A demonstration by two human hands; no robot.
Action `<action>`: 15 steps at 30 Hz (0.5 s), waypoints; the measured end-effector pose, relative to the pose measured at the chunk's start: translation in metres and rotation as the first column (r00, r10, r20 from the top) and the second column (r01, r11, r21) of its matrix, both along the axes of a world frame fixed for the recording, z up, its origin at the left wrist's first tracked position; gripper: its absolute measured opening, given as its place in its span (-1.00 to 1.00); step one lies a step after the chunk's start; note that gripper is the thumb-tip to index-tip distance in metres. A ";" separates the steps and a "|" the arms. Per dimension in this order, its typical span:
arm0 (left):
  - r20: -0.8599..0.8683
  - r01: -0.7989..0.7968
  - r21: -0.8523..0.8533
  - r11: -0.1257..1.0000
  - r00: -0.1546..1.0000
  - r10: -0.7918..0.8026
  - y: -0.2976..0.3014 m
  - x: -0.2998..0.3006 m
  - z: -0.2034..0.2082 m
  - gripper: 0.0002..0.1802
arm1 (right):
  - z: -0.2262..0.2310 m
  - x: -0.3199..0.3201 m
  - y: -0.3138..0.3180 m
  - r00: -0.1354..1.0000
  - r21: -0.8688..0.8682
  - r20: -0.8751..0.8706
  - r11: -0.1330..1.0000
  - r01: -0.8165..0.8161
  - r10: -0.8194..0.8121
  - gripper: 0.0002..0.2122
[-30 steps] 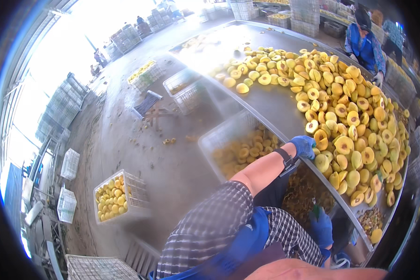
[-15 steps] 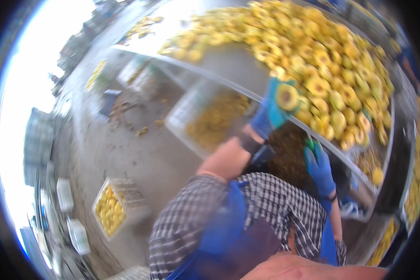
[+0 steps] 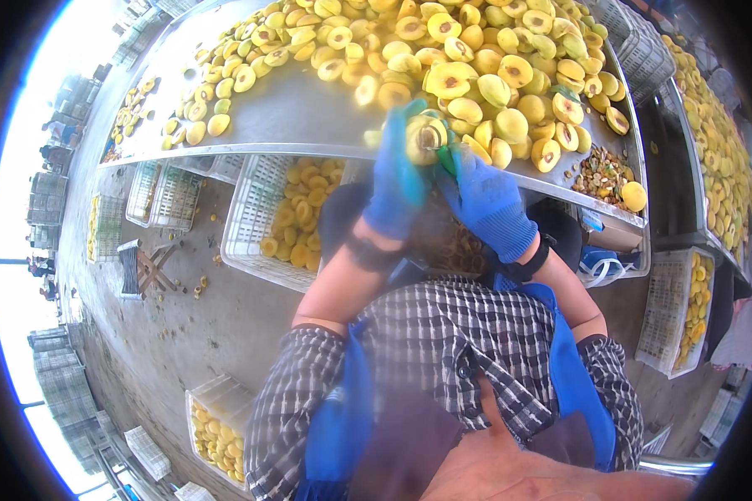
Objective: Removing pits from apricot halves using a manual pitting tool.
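My left hand (image 3: 397,179), in a blue glove with teal fingers and blurred by motion, grips a halved yellow peach (image 3: 426,140) at the near edge of the metal table (image 3: 292,117). Close against it on the right, my right hand (image 3: 491,204), gloved in blue, is closed around a small green-handled tool (image 3: 448,160). Its tip meets the peach's cut face; the tip's exact shape is hard to make out. Beyond both hands spreads a heap of peach halves (image 3: 514,71), many with brown stone hollows facing up.
A white crate (image 3: 246,221) of peach halves stands below the table's edge on the left. Pits and scraps (image 3: 597,171) lie at the table's right corner. Another crate (image 3: 213,392) sits on the floor at left, near a small folding stool (image 3: 146,271). A second loaded table (image 3: 702,134) is at right.
My left hand has drawn the peach half back from the heap's edge toward me. My right hand has risen from below the table edge to meet it with the green-handled tool. The view has turned.
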State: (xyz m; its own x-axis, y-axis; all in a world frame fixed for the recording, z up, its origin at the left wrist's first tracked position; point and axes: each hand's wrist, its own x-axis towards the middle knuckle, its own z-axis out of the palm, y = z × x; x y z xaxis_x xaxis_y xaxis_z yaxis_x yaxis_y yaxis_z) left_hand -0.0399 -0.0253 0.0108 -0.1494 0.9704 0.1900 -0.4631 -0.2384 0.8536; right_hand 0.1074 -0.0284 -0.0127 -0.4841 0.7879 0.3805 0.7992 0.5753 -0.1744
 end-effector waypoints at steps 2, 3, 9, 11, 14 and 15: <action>-0.453 -0.155 0.130 0.979 0.869 0.198 -0.002 0.004 0.002 -0.57 | -0.004 0.001 0.001 0.999 -0.029 0.041 0.999 0.014 -0.013 -0.60; -0.487 -0.188 0.176 0.966 0.837 0.252 -0.002 0.004 -0.001 -0.59 | -0.006 0.003 0.000 0.998 0.032 0.054 0.999 -0.013 0.012 -0.62; -0.703 -0.127 0.378 0.917 0.605 0.374 0.010 -0.016 -0.019 -0.66 | -0.006 0.011 0.004 0.989 0.048 0.036 0.989 -0.142 0.140 -0.67; -0.675 -0.103 0.391 0.915 0.644 0.361 0.013 -0.011 -0.020 -0.66 | -0.009 0.011 0.002 0.990 0.037 0.009 0.989 -0.141 0.141 -0.68; -0.284 -0.155 0.037 0.987 0.945 0.160 0.013 0.002 -0.016 -0.73 | -0.012 0.001 0.003 0.960 -0.076 -0.219 0.978 -0.197 0.176 -0.71; -0.285 -0.197 0.071 0.978 0.935 0.209 0.014 0.001 -0.016 -0.76 | -0.013 0.001 0.006 0.978 -0.065 -0.130 0.983 -0.174 0.165 -0.73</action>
State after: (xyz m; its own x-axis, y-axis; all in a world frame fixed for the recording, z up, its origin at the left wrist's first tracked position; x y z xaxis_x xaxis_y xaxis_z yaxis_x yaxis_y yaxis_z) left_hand -0.0386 -0.0117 -0.0053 -0.2754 0.9157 0.2928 -0.1352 -0.3384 0.9312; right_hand 0.1082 -0.0226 -0.0257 -0.5664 0.7270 0.3880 0.6607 0.6821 -0.3135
